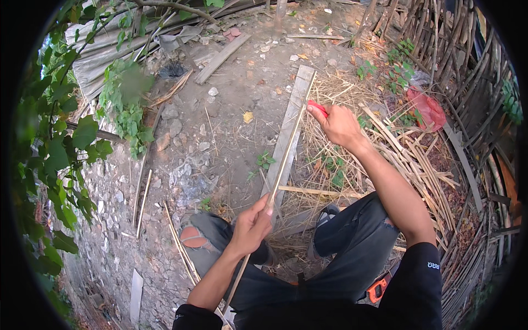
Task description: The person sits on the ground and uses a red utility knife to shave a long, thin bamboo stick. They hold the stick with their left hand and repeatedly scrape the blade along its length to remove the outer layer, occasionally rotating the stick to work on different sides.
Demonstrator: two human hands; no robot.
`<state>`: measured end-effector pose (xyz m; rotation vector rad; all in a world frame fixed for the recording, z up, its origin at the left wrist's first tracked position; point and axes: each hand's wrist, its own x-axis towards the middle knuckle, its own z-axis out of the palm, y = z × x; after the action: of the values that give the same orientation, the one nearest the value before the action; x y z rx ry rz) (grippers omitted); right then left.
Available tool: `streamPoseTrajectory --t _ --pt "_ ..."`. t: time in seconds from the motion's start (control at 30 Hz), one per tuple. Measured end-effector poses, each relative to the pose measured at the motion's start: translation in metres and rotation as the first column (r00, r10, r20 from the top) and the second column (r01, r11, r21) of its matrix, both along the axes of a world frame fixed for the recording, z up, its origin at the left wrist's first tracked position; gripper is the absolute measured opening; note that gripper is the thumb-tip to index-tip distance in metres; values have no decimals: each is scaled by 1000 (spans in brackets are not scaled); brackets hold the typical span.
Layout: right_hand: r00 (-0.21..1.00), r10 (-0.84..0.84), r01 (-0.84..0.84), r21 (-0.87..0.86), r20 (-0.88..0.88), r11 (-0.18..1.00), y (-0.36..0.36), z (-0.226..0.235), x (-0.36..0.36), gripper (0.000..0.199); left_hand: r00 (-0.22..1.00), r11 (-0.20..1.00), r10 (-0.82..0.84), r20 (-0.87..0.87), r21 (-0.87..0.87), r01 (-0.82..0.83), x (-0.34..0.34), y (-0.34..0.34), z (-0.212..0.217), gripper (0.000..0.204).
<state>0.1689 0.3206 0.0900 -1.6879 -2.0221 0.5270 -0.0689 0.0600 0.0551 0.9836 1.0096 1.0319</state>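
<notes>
My left hand [252, 226] is closed around a long, thin bamboo strip [287, 157], just in front of my left knee. The strip runs from beside my left forearm, up through that hand, to the far end of a grey wooden board [291, 115]. My right hand [338, 125] is wrapped round the red handle of a tool, probably a knife [318, 108], close to the strip's far end. The tool's blade is too small to make out, and most of its handle is hidden in my fingers.
Split bamboo strips [418, 159] lie piled to the right on thin shavings [335, 93]. An orange-handled saw [377, 290] lies by my right thigh. A stick fence [473, 71] stands at the right, leafy vines [60, 148] hang at the left, and a loose plank [223, 58] lies farther off.
</notes>
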Motion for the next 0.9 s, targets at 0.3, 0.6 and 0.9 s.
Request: streamPoseTrajectory --t 0.3,0.6,0.9 --pt "934 -316 335 97 -168 937 34 -31 114 81 983 985 102 -154 154 -78 -7 -7 -23 49" --pt "773 624 -619 -79 113 781 -105 25 -33 61 975 977 196 -103 107 -185 1 0 -6 49" --pt "897 433 -427 -81 93 901 -66 18 -36 64 988 990 137 69 11 -138 -18 -14 -9 45"
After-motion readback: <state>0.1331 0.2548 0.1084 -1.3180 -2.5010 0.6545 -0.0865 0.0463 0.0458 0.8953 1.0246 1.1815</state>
